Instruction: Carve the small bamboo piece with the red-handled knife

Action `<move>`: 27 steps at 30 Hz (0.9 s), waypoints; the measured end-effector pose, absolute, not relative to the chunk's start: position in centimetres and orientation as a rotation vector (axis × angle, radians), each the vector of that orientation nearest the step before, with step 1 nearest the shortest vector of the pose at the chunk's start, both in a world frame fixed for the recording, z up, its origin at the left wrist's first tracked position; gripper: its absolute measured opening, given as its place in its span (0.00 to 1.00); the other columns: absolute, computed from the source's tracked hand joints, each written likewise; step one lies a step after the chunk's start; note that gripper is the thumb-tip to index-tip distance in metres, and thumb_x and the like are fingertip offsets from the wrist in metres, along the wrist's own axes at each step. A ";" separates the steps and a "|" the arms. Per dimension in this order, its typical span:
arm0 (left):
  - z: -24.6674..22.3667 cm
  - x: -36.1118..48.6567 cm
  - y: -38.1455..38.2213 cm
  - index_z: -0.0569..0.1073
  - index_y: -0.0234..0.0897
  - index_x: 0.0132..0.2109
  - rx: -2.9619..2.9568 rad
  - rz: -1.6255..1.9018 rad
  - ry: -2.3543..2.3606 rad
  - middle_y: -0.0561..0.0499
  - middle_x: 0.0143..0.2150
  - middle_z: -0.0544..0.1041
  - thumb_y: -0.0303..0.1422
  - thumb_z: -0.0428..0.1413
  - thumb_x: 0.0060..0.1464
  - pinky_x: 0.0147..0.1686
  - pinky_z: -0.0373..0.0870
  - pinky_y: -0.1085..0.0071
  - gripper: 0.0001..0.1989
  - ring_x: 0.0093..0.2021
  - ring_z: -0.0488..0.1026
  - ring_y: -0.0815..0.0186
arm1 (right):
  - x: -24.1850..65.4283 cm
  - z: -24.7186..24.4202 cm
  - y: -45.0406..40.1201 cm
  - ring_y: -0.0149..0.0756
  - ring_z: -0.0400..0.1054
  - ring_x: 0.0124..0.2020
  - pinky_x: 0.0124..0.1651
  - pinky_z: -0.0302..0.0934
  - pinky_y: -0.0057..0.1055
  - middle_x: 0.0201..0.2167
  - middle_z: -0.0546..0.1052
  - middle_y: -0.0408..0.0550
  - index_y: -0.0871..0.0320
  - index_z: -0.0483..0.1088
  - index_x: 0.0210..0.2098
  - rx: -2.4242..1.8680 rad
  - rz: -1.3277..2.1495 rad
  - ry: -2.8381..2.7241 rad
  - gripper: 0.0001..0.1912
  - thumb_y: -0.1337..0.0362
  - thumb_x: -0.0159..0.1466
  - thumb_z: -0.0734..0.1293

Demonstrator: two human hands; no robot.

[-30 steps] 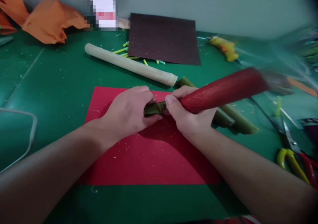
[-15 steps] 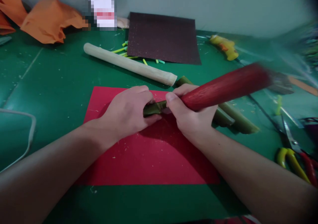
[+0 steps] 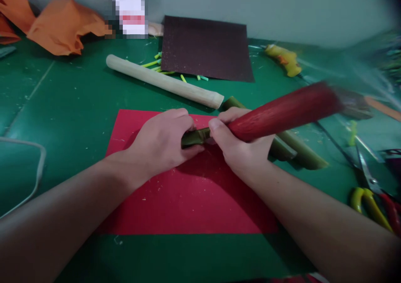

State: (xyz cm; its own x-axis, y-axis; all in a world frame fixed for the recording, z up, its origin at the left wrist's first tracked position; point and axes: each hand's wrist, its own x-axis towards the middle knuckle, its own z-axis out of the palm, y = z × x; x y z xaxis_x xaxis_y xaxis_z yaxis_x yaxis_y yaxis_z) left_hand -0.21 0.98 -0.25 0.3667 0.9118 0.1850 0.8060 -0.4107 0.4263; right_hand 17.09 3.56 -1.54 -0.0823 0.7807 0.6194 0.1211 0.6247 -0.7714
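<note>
Now both forearms angle in from the lower corners, the left hand [image 3: 163, 138] curled knuckles-up around a short green bamboo piece [image 3: 194, 138] above the red sheet [image 3: 188, 210]; the right hand [image 3: 242, 143] grips a red handle [image 3: 282, 110], thumb tip beside the bamboo. Beyond the sheet's far edge lies a pale peeled stick [image 3: 163, 79]; green tabletop [image 3: 188, 258] borders the near edge, and cut bamboo lengths [image 3: 305, 151] crowd the right.

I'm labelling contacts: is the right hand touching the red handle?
Touching: the head view shows the red handle against the right hand, between thumb and forefinger.
</note>
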 end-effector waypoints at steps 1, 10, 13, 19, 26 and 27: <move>-0.2 -0.2 1.0 0.74 0.36 0.36 2.362 0.577 1.530 0.51 0.33 0.70 0.43 0.63 0.58 0.31 0.57 0.66 0.14 0.33 0.66 0.63 | 17.1 -1.5 3.5 0.32 0.67 0.19 0.22 0.62 0.33 0.20 0.72 0.38 0.50 0.69 0.23 -0.760 0.642 -1.591 0.13 0.70 0.60 0.72; 0.0 -0.1 1.0 0.75 0.35 0.39 2.342 0.534 1.528 0.49 0.35 0.72 0.43 0.63 0.58 0.33 0.60 0.65 0.14 0.36 0.68 0.61 | 17.0 -1.5 3.7 0.34 0.69 0.21 0.24 0.65 0.36 0.20 0.74 0.39 0.49 0.71 0.24 -0.772 0.636 -1.563 0.12 0.65 0.61 0.73; -0.1 -0.1 1.0 0.74 0.36 0.36 2.352 0.555 1.537 0.50 0.34 0.71 0.42 0.63 0.58 0.32 0.59 0.65 0.14 0.35 0.67 0.62 | 17.2 -1.4 3.6 0.34 0.67 0.19 0.22 0.62 0.34 0.19 0.73 0.39 0.49 0.70 0.23 -0.769 0.650 -1.601 0.12 0.66 0.61 0.73; -0.1 -0.2 1.0 0.75 0.36 0.37 2.352 0.557 1.546 0.50 0.34 0.72 0.43 0.64 0.57 0.32 0.60 0.65 0.14 0.34 0.68 0.62 | 17.0 -1.2 3.8 0.34 0.68 0.20 0.25 0.67 0.35 0.19 0.73 0.39 0.49 0.70 0.24 -0.790 0.618 -1.576 0.12 0.65 0.61 0.73; 0.3 -0.2 0.9 0.77 0.36 0.41 2.358 0.490 1.536 0.47 0.38 0.75 0.41 0.62 0.58 0.35 0.63 0.63 0.12 0.39 0.70 0.59 | 17.4 -1.2 3.9 0.32 0.70 0.22 0.29 0.68 0.34 0.22 0.76 0.39 0.50 0.73 0.25 -0.779 0.621 -1.588 0.11 0.61 0.64 0.73; 0.3 -0.3 0.9 0.76 0.37 0.41 2.369 0.489 1.545 0.47 0.39 0.75 0.41 0.62 0.58 0.34 0.63 0.63 0.12 0.39 0.70 0.58 | 17.6 -1.2 3.8 0.32 0.71 0.23 0.30 0.68 0.34 0.23 0.76 0.39 0.50 0.74 0.26 -0.792 0.600 -1.594 0.11 0.59 0.64 0.73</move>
